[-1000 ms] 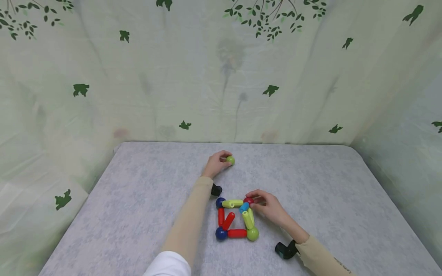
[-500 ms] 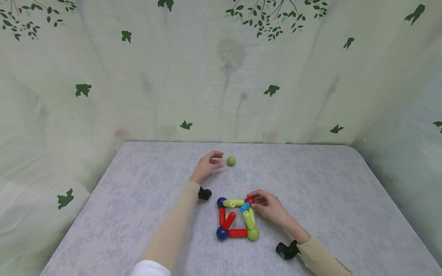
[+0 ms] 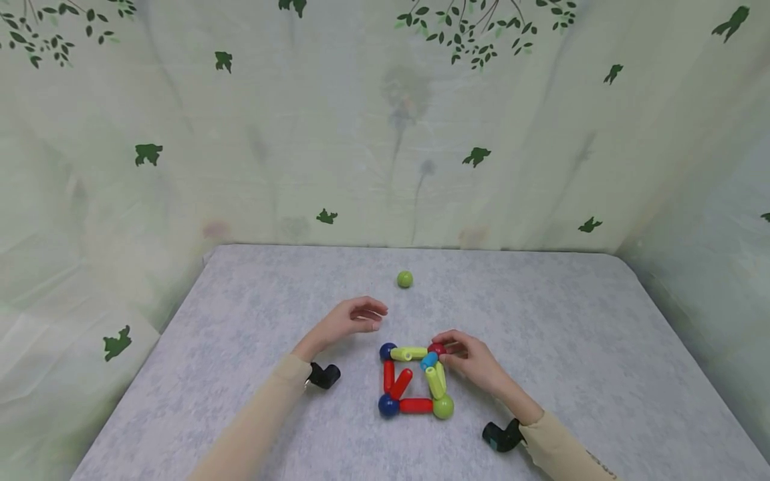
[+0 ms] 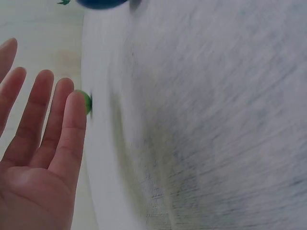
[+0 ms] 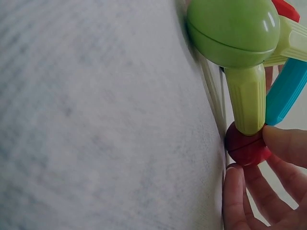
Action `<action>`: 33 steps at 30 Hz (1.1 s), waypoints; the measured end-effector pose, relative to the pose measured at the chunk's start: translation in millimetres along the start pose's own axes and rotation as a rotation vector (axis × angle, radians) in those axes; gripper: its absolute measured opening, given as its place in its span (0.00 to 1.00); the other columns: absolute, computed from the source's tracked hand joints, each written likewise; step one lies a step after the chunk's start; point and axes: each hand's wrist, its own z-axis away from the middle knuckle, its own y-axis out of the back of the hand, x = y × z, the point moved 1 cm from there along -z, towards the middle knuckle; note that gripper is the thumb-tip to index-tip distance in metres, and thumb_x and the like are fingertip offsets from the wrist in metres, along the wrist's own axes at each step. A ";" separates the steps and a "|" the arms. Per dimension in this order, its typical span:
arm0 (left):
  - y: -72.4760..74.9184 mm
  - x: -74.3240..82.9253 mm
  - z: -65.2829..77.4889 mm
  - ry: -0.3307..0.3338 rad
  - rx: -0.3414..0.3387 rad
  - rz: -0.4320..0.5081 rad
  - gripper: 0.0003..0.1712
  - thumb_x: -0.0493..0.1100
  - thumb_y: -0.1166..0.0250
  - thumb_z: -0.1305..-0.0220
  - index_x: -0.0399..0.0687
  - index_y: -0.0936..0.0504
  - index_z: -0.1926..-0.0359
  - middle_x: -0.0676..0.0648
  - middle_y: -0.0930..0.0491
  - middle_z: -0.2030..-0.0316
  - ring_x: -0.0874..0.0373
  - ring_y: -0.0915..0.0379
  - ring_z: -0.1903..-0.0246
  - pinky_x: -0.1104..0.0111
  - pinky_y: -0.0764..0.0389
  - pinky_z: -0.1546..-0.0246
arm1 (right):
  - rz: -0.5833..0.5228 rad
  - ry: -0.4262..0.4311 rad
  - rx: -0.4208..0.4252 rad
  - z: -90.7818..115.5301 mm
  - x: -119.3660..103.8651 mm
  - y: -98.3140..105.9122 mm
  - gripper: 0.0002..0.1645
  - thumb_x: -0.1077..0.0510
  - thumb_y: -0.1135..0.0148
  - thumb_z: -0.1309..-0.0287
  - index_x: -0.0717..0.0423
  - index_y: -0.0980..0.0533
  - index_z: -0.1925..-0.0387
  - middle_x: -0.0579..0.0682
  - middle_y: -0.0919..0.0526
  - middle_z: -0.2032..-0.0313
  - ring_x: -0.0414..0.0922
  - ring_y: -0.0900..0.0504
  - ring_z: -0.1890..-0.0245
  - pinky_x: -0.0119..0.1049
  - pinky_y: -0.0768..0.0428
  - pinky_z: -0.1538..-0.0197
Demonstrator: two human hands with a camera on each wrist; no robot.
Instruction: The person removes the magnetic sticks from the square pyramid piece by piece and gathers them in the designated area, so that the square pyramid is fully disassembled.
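Note:
A square frame of magnetic rods and balls lies on the table. Its corners are two dark blue balls (image 3: 388, 405), a green ball (image 3: 443, 406) and a red ball (image 3: 437, 349). Red rods (image 3: 416, 405) and yellow-green rods (image 3: 410, 353) form the sides; a red, a yellow-green and a blue rod (image 3: 429, 361) tilt upward from corners. My right hand (image 3: 474, 361) holds the red ball between thumb and fingers, as the right wrist view shows. My left hand (image 3: 345, 322), fingers loosely extended and holding nothing, hovers left of the frame's far corner. A loose green ball (image 3: 405, 279) sits farther back.
The grey table (image 3: 271, 287) ends at a fabric backdrop (image 3: 361, 133) printed with leaves, which also hangs along both sides. Black wrist cameras (image 3: 325, 376) are strapped to both wrists, close over the table.
My left hand has let go of the loose green ball near the back and drawn back toward the near left. The ball stays there. My right hand keeps its hold on the red ball.

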 end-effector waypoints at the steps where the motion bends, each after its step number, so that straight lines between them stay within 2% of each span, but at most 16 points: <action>1: -3.8 1.6 3.9 -0.011 -0.026 0.015 0.20 0.33 0.38 0.37 0.35 0.26 0.44 0.35 0.26 0.46 0.42 0.29 0.46 0.61 0.24 0.49 | 0.002 -0.003 0.000 -0.2 0.7 -0.2 0.15 0.63 0.38 0.40 0.53 0.23 0.50 0.48 0.21 0.53 0.48 0.23 0.56 0.43 0.22 0.53; 4: -16.4 6.8 13.2 -0.040 -0.083 0.030 0.19 0.32 0.37 0.37 0.36 0.24 0.45 0.36 0.25 0.46 0.42 0.29 0.45 0.63 0.24 0.50 | 0.007 -0.004 0.000 -0.7 2.3 -0.7 0.15 0.63 0.38 0.39 0.52 0.22 0.50 0.48 0.21 0.53 0.48 0.23 0.56 0.43 0.22 0.53; 7: -29.0 9.7 18.5 -0.087 -0.109 -0.001 0.17 0.34 0.36 0.38 0.36 0.23 0.47 0.36 0.24 0.48 0.44 0.28 0.47 0.61 0.26 0.47 | 0.010 0.003 -0.001 -0.8 2.8 -0.4 0.15 0.62 0.38 0.39 0.52 0.23 0.50 0.48 0.21 0.53 0.48 0.22 0.56 0.44 0.22 0.53; 12: -45.2 11.7 22.2 -0.135 -0.092 -0.096 0.16 0.36 0.34 0.39 0.40 0.21 0.50 0.45 0.20 0.54 0.54 0.26 0.51 0.57 0.31 0.42 | 0.005 0.010 -0.003 0.7 1.7 0.6 0.15 0.62 0.38 0.39 0.53 0.23 0.50 0.49 0.20 0.53 0.48 0.23 0.55 0.44 0.22 0.53; 16: -54.1 10.1 21.2 -0.163 -0.067 -0.146 0.15 0.34 0.33 0.40 0.43 0.20 0.51 0.50 0.20 0.56 0.55 0.26 0.53 0.54 0.31 0.44 | 0.007 0.024 0.000 2.3 0.3 1.2 0.15 0.63 0.38 0.40 0.54 0.22 0.51 0.49 0.20 0.53 0.48 0.22 0.56 0.45 0.23 0.52; 21: -60.3 11.3 19.7 -0.209 -0.043 -0.184 0.14 0.31 0.34 0.41 0.42 0.19 0.53 0.48 0.19 0.58 0.52 0.25 0.55 0.53 0.28 0.47 | 0.011 0.041 0.006 3.0 0.7 1.9 0.14 0.65 0.38 0.40 0.55 0.22 0.52 0.49 0.20 0.54 0.47 0.22 0.57 0.45 0.25 0.50; 28: -63.1 14.8 18.1 -0.262 -0.025 -0.279 0.12 0.33 0.35 0.39 0.46 0.18 0.54 0.54 0.19 0.58 0.60 0.25 0.56 0.62 0.26 0.49 | 0.012 0.038 0.011 3.2 3.3 3.1 0.14 0.65 0.38 0.40 0.55 0.22 0.52 0.49 0.20 0.54 0.47 0.22 0.57 0.46 0.24 0.50; 33: -64.6 14.1 16.8 -0.303 0.004 -0.347 0.12 0.35 0.36 0.38 0.46 0.19 0.53 0.54 0.19 0.57 0.62 0.26 0.56 0.64 0.25 0.50 | 0.019 0.019 0.014 3.6 3.3 2.8 0.14 0.64 0.38 0.40 0.54 0.22 0.52 0.48 0.20 0.54 0.46 0.22 0.57 0.45 0.24 0.50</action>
